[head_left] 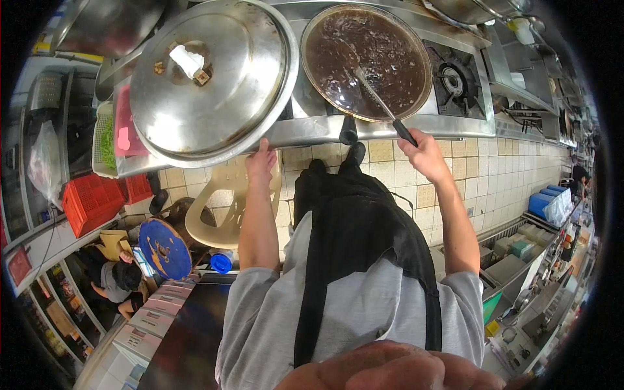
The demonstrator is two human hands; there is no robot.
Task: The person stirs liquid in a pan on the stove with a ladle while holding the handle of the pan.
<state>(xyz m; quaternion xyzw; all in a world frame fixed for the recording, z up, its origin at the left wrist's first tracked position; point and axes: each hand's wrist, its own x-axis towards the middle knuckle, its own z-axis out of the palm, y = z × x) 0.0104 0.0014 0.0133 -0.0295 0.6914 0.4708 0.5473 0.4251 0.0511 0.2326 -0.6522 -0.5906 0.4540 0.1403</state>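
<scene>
Utensil (380,101) in R hand (425,155), dipped in liq (344,39).

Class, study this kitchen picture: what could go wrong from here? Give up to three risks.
Dark liquid might slop out of the wide pan if the right hand stirs hard with the utensil. The left hand, close to the large metal lid, could be burned if it is hot. A sideways step might bump the beige chair.

Live on my end, I've got shiny metal on the left lid (224,81), glossy liquid (383,49) right of it, smooth plastic on the chair (195,224), matt cloth on the near apron (364,234).
</scene>
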